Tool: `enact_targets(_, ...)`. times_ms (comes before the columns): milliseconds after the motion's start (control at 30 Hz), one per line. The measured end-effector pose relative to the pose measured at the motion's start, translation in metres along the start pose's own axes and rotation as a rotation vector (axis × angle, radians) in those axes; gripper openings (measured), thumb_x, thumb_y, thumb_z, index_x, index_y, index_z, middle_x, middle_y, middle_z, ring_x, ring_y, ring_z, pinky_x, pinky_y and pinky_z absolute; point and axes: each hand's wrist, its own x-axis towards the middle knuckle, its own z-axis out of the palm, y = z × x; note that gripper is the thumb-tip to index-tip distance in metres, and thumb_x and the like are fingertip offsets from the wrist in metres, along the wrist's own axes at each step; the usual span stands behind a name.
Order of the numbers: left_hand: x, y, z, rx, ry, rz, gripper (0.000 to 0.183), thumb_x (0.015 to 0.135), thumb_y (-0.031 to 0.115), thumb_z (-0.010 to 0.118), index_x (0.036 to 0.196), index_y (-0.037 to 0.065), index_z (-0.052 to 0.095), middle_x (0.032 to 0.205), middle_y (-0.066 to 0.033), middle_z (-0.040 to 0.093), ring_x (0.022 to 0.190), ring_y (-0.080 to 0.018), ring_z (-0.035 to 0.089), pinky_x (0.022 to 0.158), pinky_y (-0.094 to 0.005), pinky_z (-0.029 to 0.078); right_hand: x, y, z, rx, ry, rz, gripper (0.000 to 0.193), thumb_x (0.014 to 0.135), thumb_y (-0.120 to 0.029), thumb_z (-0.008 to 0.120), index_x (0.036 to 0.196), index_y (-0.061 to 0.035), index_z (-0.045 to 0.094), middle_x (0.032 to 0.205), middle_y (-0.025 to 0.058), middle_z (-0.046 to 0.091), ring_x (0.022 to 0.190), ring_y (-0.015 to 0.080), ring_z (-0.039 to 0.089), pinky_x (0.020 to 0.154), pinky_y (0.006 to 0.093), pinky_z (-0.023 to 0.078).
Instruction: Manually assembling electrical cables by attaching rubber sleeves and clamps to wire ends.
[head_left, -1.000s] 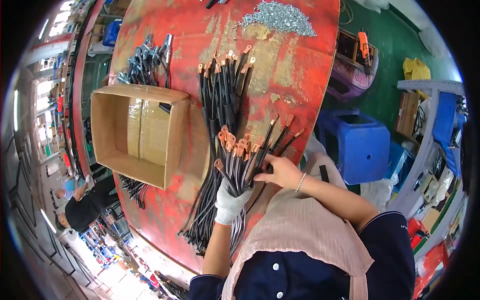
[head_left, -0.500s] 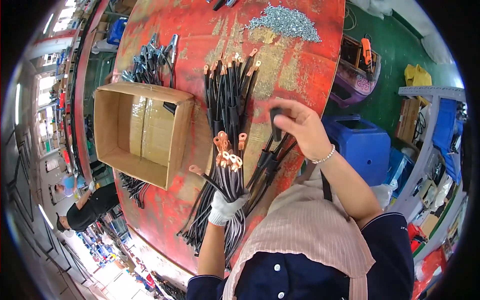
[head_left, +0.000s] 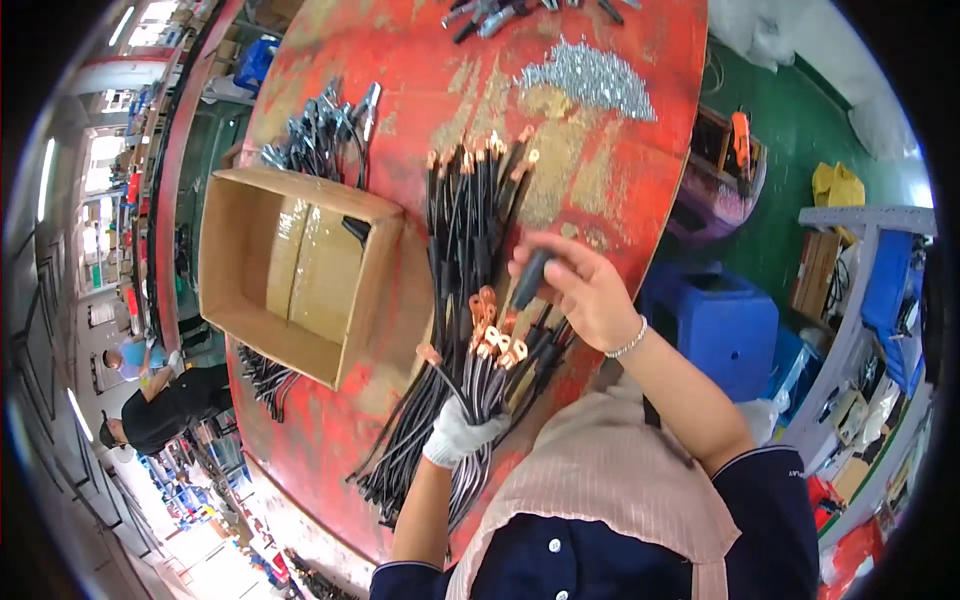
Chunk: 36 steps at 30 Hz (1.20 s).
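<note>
My left hand (head_left: 462,432), in a white knit glove, is closed round a bundle of black cables (head_left: 476,388). Copper ring lugs (head_left: 490,338) tip their upper ends, and one cable with its lug splays off to the left. My bare right hand (head_left: 594,302), with a bracelet at the wrist, pinches a black tapered sleeve (head_left: 530,279) between thumb and fingers. This sleeve is tilted, its lower end close to the lugs; whether it touches one I cannot tell. Beyond lies a second bundle of lugged black cables (head_left: 462,215), with black sleeves partway along them.
An open cardboard box (head_left: 378,300) stands left of the cables, a black sleeve (head_left: 356,229) inside. Clamps (head_left: 318,135) lie behind it. Small metal screws (head_left: 588,80) are heaped at the far side of the red table (head_left: 400,60). A blue stool (head_left: 715,320) stands at right.
My right hand has brought the sleeve left and down toward the lugs, and the sleeve is now tilted. The held bundle's lug ends have shifted right. The whole view has moved slightly.
</note>
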Motion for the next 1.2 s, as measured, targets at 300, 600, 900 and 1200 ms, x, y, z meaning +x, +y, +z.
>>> enact_targets(300, -0.044, 0.078, 0.017, 0.0, 0.148, 0.209, 0.045, 0.08, 0.027, 0.077, 0.115, 0.002, 0.066, 0.102, -0.0106, 0.071, 0.09, -0.0183, 0.064, 0.081, -0.0335, 0.052, 0.007, -0.015, -0.01, -0.518, -0.05, -0.056, 0.032, 0.086, -0.001, 0.072, 0.114, 0.0018, 0.057, 0.105, 0.0103, 0.065, 0.098, 0.0163, 0.064, 0.087, 0.0311, 0.054)
enact_targets(600, -0.031, 0.023, 0.016, -0.197, 0.105, 0.361, 0.047, 0.075, 0.017, 0.078, 0.117, 0.004, 0.062, 0.099, -0.0038, 0.069, 0.089, -0.0134, 0.061, 0.083, -0.0308, 0.051, -0.013, 0.02, -0.041, -0.522, -0.17, 0.251, 0.033, 0.085, -0.001, 0.072, 0.115, 0.0029, 0.059, 0.104, 0.008, 0.067, 0.095, 0.0148, 0.064, 0.082, 0.0276, 0.052)
enact_targets(900, -0.014, 0.003, 0.014, 0.237, 0.567, 0.018, 0.042, 0.073, 0.023, 0.077, 0.11, 0.006, 0.066, 0.098, -0.0095, 0.07, 0.093, -0.0176, 0.065, 0.086, -0.0345, 0.051, -0.035, 0.112, -0.052, -0.558, -0.184, 0.299, 0.046, 0.082, -0.021, 0.08, 0.112, 0.0076, 0.06, 0.099, 0.0095, 0.068, 0.086, 0.0155, 0.066, 0.075, 0.0293, 0.054)
enact_targets(1200, 0.036, -0.034, 0.031, 0.52, 0.386, -0.116, 0.042, 0.08, 0.039, 0.067, 0.108, 0.009, 0.057, 0.095, -0.0188, 0.069, 0.087, -0.0368, 0.068, 0.076, -0.0482, 0.054, 0.011, 0.021, 0.081, -1.405, -1.205, 0.773, 0.039, 0.093, -0.04, 0.062, 0.117, -0.0096, 0.066, 0.093, 0.0065, 0.074, 0.084, 0.0186, 0.07, 0.075, 0.03, 0.053)
